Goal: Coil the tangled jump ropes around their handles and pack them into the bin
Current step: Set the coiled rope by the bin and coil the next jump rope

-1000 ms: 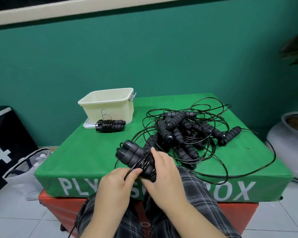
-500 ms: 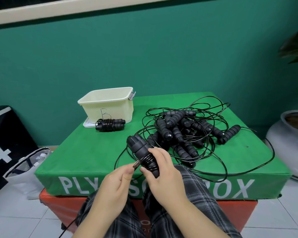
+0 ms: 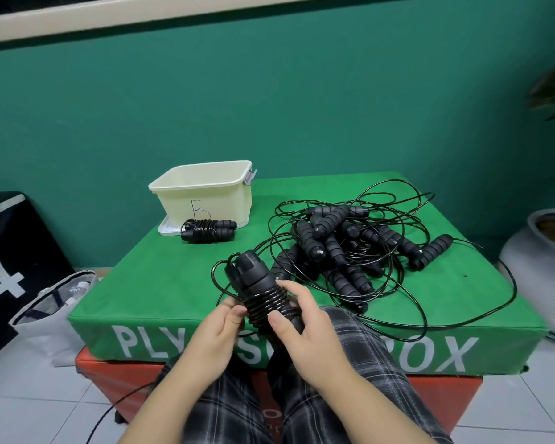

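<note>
A teal wall backs a green padded plyo box (image 3: 161, 283) that serves as the bench, stacked on an orange one over white tile. Just above its near edge the pair of black foam-ribbed jump-rope handles (image 3: 263, 293) is held together, thin black cord wound in tight turns round their middle. The right hand (image 3: 302, 328) grips the lower end, thumb pressed on the coils; the left hand (image 3: 218, 334) pinches the loose cord beside the wraps, fingers curled on it. A free loop (image 3: 220, 277) arcs off to the left, and more cord trails down past the knee.

The risk, I judge, is the slick cord springing loose if the thumb lifts, or the trailing length snagging in the tangled heap of black handles and cord (image 3: 350, 251) just beyond. One finished black coiled bundle (image 3: 207, 230) lies against the cream plastic bin (image 3: 205, 200), not yet inside it.
</note>
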